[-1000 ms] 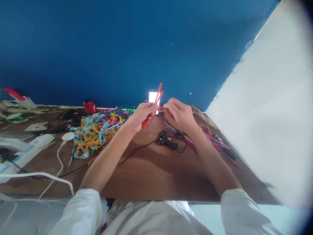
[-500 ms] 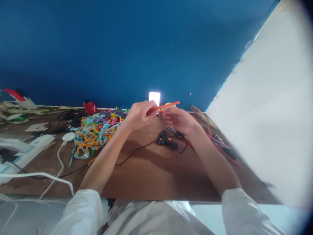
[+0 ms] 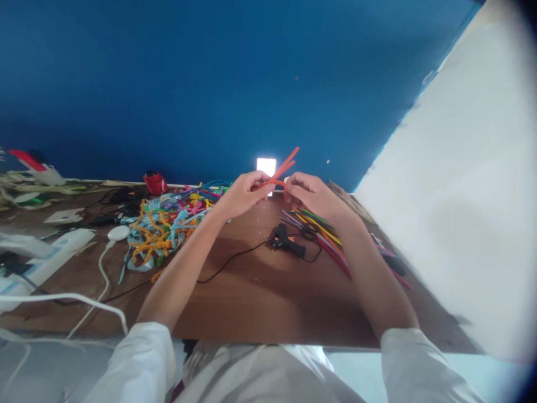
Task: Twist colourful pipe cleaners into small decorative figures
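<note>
Orange pipe cleaners (image 3: 285, 167) are held up over the far part of the table, in front of a glowing phone screen (image 3: 267, 164). My left hand (image 3: 243, 196) is closed on them, with two ends fanning out up and to the right. A third strand runs across to my right hand (image 3: 310, 195), whose fingers pinch it close to its end. Just below the hands, a black glue gun (image 3: 286, 240) lies on its side on the table. Under my right forearm lie several straight pipe cleaners (image 3: 323, 230) in yellow, green, red and purple.
A tangled heap of coloured pipe cleaners (image 3: 157, 229) lies left of my left forearm. Beyond it are a red object (image 3: 155, 182), a white power strip (image 3: 50, 260) and a white cable (image 3: 104, 274). The glue gun's black cord (image 3: 235, 257) crosses the brown table (image 3: 260, 305). A blue wall stands behind.
The orange strands have spread from one bundle into separate ends pointing up. My right hand has turned and now pinches one strand. More of the straight pipe cleaners shows beneath my right arm.
</note>
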`<action>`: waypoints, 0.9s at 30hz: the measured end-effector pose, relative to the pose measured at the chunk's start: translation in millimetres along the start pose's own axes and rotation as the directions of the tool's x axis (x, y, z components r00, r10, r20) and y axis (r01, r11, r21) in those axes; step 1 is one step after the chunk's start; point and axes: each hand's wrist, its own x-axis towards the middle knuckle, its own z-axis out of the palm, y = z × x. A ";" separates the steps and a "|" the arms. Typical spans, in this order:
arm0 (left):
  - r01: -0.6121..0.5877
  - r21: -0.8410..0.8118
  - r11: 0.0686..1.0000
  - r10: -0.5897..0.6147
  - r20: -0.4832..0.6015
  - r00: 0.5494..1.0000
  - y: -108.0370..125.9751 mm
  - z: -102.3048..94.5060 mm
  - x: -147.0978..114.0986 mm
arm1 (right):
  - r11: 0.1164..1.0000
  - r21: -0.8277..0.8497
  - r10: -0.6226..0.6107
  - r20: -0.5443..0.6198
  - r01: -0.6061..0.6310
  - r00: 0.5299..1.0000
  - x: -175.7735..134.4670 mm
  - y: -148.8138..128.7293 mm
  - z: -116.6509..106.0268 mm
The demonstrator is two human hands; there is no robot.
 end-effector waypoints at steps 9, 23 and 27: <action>0.005 0.202 0.979 -0.010 0.024 1.000 -15.1 2.5 6.1 | 0.915 -0.267 -0.349 -0.143 0.303 0.926 -1.7 5.2 -8.0; 0.226 -0.226 0.948 -0.203 0.121 0.972 -4.7 3.0 -0.4 | 0.229 -0.920 -0.673 0.086 0.317 0.735 4.5 14.6 -9.8; 0.265 -0.231 0.936 -0.248 0.100 0.964 -9.8 -1.1 1.6 | 0.194 -0.921 -0.680 0.123 0.338 0.723 4.8 16.1 -9.6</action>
